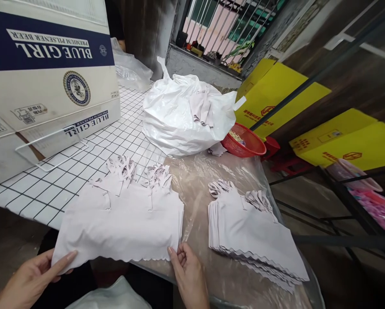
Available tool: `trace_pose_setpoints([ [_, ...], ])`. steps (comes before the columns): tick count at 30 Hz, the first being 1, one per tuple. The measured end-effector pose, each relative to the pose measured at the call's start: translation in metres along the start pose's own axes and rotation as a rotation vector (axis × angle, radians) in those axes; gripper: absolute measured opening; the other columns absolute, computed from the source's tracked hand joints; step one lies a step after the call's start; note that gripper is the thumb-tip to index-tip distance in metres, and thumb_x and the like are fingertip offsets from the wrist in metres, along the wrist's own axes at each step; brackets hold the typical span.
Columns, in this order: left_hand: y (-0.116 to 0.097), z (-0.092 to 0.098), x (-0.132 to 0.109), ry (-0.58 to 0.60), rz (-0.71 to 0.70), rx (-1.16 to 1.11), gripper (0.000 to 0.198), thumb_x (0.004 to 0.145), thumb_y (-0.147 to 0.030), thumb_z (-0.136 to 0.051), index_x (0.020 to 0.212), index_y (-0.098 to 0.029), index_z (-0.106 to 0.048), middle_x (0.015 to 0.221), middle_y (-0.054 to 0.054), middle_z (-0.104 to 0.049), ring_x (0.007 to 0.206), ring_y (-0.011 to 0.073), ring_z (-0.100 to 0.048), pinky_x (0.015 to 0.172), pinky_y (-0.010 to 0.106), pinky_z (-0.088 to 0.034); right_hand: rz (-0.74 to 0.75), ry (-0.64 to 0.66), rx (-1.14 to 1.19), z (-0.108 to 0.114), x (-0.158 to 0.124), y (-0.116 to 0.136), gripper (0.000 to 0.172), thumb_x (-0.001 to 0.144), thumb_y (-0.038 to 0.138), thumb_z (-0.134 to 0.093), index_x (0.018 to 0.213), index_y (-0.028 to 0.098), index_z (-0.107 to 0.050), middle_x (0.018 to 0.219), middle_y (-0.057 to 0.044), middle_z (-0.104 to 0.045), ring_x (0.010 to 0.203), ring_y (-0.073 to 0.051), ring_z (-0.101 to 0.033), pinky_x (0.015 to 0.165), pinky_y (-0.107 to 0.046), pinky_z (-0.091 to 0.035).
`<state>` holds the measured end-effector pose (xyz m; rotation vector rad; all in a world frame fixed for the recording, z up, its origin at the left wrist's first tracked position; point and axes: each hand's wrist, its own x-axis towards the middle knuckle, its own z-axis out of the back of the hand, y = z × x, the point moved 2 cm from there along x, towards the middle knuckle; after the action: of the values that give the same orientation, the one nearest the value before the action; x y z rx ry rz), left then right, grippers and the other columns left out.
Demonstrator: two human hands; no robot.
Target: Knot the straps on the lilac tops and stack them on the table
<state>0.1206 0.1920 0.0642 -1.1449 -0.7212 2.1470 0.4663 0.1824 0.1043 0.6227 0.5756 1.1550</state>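
Note:
A stack of pale lilac camisole tops [121,219] lies spread at the table's near edge, straps pointing away from me. My left hand [38,277] grips the stack's lower left corner, thumb on top. My right hand [187,268] pinches the lower right corner at the scalloped hem. A second, neater stack of the same tops [253,231] lies to the right on clear plastic sheeting [199,171].
A white plastic bag [182,116] holding more tops sits behind. A red basket [244,141] stands at the table's right edge. A large Blue Girl beer carton [47,73] fills the left on a checked tablecloth [50,184]. Yellow cartons [347,141] lie on the right.

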Motion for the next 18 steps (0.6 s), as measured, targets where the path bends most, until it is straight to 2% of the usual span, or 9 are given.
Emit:
trace_pose_setpoints([
  [3, 0.006, 0.01, 0.01, 0.207, 0.07, -0.053, 0.053, 0.037, -0.084, -0.071, 0.063, -0.037, -0.072, 0.067, -0.005, -0.073, 0.077, 0.0322, -0.069, 0.072, 0.044, -0.057, -0.019, 0.045, -0.068, 0.003, 0.0, -0.001, 0.051, 0.084, 0.063, -0.057, 0.057, 0.022, -0.047, 0.049, 0.003, -0.048, 0.048, -0.012, -0.045, 0.048, -0.022, -0.035],
  [6, -0.007, 0.022, 0.008, 0.335, 0.002, 0.006, 0.057, 0.047, -0.082, -0.07, 0.068, -0.03, -0.074, 0.073, 0.001, -0.074, 0.081, 0.0319, -0.068, 0.072, 0.043, -0.056, -0.029, 0.09, -0.091, 0.005, 0.001, -0.004, 0.054, 0.083, 0.068, -0.052, 0.056, 0.022, -0.047, 0.049, 0.003, -0.048, 0.048, -0.013, -0.046, 0.049, -0.023, -0.035],
  [9, -0.027, 0.024, -0.008, 0.361, -0.155, -0.025, 0.064, 0.065, -0.081, -0.061, 0.078, -0.019, -0.074, 0.072, 0.007, -0.071, 0.076, 0.0269, -0.066, 0.068, 0.035, -0.052, 0.011, 0.066, -0.075, 0.003, 0.004, -0.01, 0.053, 0.083, 0.072, -0.05, 0.063, 0.022, -0.052, 0.052, 0.002, -0.052, 0.048, -0.014, -0.048, 0.051, -0.024, -0.039],
  [11, -0.032, 0.022, -0.016, 0.369, -0.172, -0.079, 0.066, 0.071, -0.079, -0.058, 0.084, -0.017, -0.074, 0.074, 0.008, -0.07, 0.074, 0.024, -0.065, 0.065, 0.031, -0.05, 0.06, 0.01, -0.054, -0.001, 0.007, -0.012, 0.053, 0.082, 0.074, -0.05, 0.069, 0.022, -0.056, 0.056, 0.001, -0.055, 0.05, -0.015, -0.05, 0.052, -0.025, -0.042],
  [15, -0.025, 0.021, -0.024, 0.387, -0.172, -0.152, 0.06, 0.076, -0.074, -0.059, 0.091, -0.018, -0.074, 0.08, 0.006, -0.07, 0.076, 0.0216, -0.064, 0.065, 0.029, -0.047, 0.161, -0.117, -0.023, -0.006, 0.009, -0.013, 0.055, 0.083, 0.075, -0.048, 0.071, 0.022, -0.059, 0.063, -0.003, -0.059, 0.054, -0.016, -0.052, 0.055, -0.027, -0.046],
  [18, -0.018, 0.023, -0.026, 0.429, -0.206, -0.157, 0.058, 0.078, -0.072, -0.059, 0.092, -0.018, -0.074, 0.079, 0.005, -0.068, 0.076, 0.0207, -0.063, 0.065, 0.029, -0.046, 0.198, -0.128, -0.014, -0.004, 0.007, -0.015, 0.054, 0.085, 0.072, -0.049, 0.068, 0.022, -0.058, 0.065, -0.004, -0.06, 0.057, -0.017, -0.054, 0.058, -0.028, -0.047],
])
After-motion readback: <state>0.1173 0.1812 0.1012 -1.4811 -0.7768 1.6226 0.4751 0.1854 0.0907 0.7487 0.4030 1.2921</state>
